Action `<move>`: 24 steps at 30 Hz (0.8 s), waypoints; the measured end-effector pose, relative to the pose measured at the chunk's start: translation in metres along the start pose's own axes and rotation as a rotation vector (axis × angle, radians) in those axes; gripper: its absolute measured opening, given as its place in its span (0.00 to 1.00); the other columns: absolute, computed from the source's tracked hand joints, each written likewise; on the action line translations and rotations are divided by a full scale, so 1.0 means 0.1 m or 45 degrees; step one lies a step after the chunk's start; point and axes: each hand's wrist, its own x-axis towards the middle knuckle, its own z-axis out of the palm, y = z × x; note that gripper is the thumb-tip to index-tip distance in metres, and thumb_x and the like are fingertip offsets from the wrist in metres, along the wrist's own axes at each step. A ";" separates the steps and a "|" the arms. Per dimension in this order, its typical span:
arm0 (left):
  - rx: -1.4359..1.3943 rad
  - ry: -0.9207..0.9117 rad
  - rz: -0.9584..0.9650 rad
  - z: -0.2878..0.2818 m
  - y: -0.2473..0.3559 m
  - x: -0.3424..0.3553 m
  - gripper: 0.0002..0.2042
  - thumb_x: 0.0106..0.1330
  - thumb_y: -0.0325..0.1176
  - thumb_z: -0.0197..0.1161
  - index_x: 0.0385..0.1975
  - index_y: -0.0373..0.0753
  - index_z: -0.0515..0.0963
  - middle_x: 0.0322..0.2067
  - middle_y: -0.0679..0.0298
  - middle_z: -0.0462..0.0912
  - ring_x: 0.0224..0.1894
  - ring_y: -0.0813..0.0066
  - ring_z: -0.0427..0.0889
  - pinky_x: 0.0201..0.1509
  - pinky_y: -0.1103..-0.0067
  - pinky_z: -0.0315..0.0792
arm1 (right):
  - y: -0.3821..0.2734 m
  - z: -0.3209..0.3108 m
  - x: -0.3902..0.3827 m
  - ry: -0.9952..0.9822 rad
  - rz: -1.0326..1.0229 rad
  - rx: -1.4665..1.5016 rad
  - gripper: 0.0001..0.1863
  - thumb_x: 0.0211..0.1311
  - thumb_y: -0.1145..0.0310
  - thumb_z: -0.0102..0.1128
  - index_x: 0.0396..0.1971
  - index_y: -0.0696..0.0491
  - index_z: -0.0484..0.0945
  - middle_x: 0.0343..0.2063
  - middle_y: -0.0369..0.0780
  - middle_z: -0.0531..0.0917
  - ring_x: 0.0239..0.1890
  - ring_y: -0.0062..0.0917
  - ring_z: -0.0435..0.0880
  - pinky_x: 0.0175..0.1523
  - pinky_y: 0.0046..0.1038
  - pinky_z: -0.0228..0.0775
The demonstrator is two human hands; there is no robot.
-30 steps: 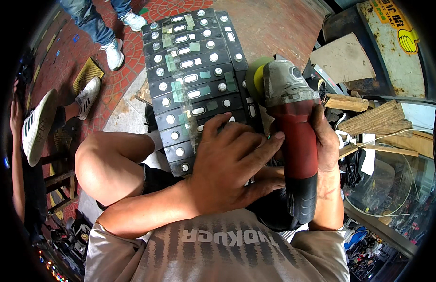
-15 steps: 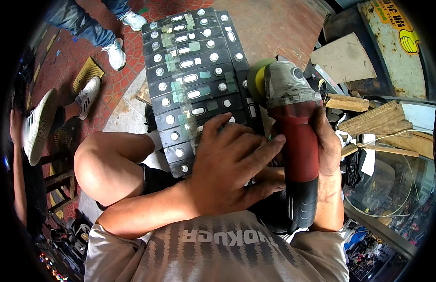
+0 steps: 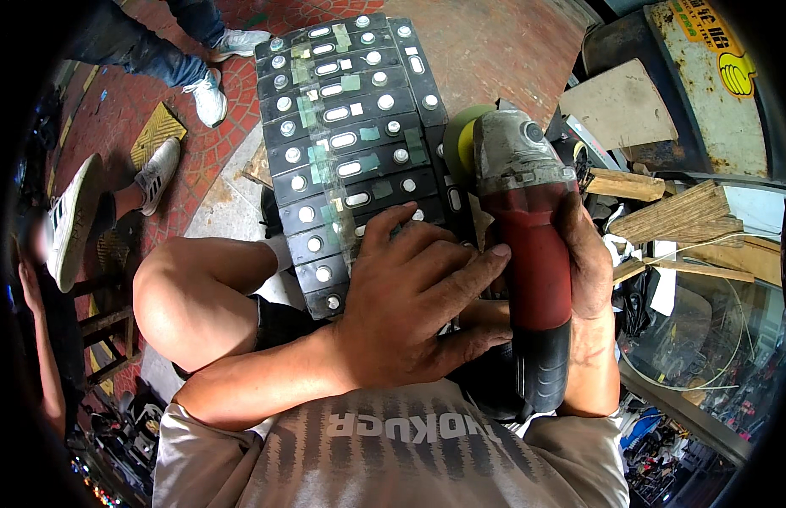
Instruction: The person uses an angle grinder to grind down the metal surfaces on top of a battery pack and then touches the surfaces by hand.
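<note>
In my right hand (image 3: 589, 254) is an angle grinder (image 3: 539, 275) with a red and black body and a grey metal head. My fingers wrap round its red body, and the head points away from me. A yellow-green disc (image 3: 462, 148) on its left side stands close beside the right edge of a black block (image 3: 372, 173), which resembles a battery pack. Rows of silver bolts, white slots and strips of clear and greenish tape cover that block. My left hand (image 3: 414, 300) rests over its near end, palm down and fingers spread, with the thumb side near the grinder.
At the left, a seated person's white shoe (image 3: 75, 224) and bare hand (image 3: 29, 286) show; another person's jeans (image 3: 139, 55) are farther back. Wood pieces (image 3: 672, 216), a beige board (image 3: 617, 106) and a rusty panel (image 3: 706, 102) crowd the right side, above a glass-topped case (image 3: 689, 339).
The grinder and my right hand have shifted very slightly left. My left hand stays put. At the left, the seated person's hand has dropped lower, and the standing person's legs have moved a little.
</note>
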 end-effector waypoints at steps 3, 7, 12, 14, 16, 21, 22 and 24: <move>-0.008 -0.020 -0.024 -0.01 0.02 0.03 0.41 0.69 0.61 0.85 0.75 0.38 0.88 0.51 0.60 0.95 0.57 0.54 0.91 0.79 0.43 0.68 | -0.02 -0.09 -0.01 -0.011 0.002 -0.010 0.44 0.91 0.49 0.68 0.92 0.54 0.63 0.79 0.50 0.82 0.76 0.40 0.87 0.81 0.41 0.81; -0.014 -0.001 -0.017 0.00 0.02 0.02 0.40 0.69 0.60 0.85 0.74 0.39 0.88 0.51 0.60 0.95 0.57 0.54 0.91 0.79 0.43 0.68 | -0.02 -0.02 0.00 -0.030 -0.015 -0.051 0.45 0.90 0.48 0.69 0.93 0.54 0.61 0.81 0.50 0.80 0.78 0.41 0.85 0.82 0.42 0.81; -0.036 0.030 0.000 0.01 -0.01 0.00 0.40 0.69 0.60 0.85 0.74 0.39 0.89 0.51 0.60 0.95 0.57 0.55 0.91 0.79 0.43 0.68 | 0.00 0.00 0.01 -0.053 -0.028 -0.069 0.47 0.89 0.49 0.70 0.94 0.54 0.59 0.82 0.50 0.79 0.81 0.41 0.83 0.84 0.43 0.79; -0.039 0.017 -0.012 -0.01 0.01 0.02 0.40 0.69 0.60 0.86 0.73 0.39 0.89 0.51 0.59 0.95 0.57 0.54 0.91 0.79 0.42 0.69 | -0.01 0.02 0.00 -0.034 -0.040 -0.071 0.48 0.89 0.49 0.71 0.94 0.54 0.59 0.82 0.50 0.79 0.81 0.42 0.82 0.86 0.43 0.77; -0.033 0.014 -0.018 0.00 0.02 0.03 0.39 0.69 0.60 0.86 0.73 0.39 0.89 0.51 0.59 0.95 0.56 0.54 0.91 0.79 0.42 0.69 | -0.01 0.05 0.00 -0.016 -0.062 -0.074 0.48 0.89 0.50 0.71 0.95 0.55 0.58 0.83 0.50 0.78 0.82 0.42 0.82 0.87 0.43 0.75; -0.041 0.040 0.012 0.01 -0.02 0.00 0.39 0.69 0.60 0.85 0.73 0.38 0.89 0.51 0.59 0.95 0.55 0.54 0.91 0.78 0.41 0.69 | 0.01 0.04 0.01 -0.040 -0.073 -0.110 0.49 0.89 0.50 0.71 0.95 0.55 0.58 0.83 0.51 0.78 0.84 0.43 0.80 0.89 0.44 0.73; -0.043 0.044 0.017 0.01 -0.02 0.00 0.39 0.69 0.60 0.85 0.73 0.38 0.89 0.50 0.59 0.95 0.55 0.54 0.91 0.78 0.42 0.69 | 0.01 0.05 0.01 -0.034 -0.073 -0.109 0.49 0.89 0.50 0.72 0.95 0.55 0.58 0.83 0.51 0.78 0.84 0.43 0.80 0.89 0.44 0.73; -0.045 0.056 0.024 0.02 -0.03 0.00 0.39 0.69 0.60 0.85 0.73 0.38 0.89 0.50 0.59 0.95 0.55 0.54 0.91 0.78 0.42 0.69 | 0.00 0.07 0.00 -0.017 -0.066 -0.100 0.49 0.88 0.50 0.72 0.95 0.54 0.58 0.83 0.50 0.78 0.83 0.43 0.80 0.89 0.43 0.73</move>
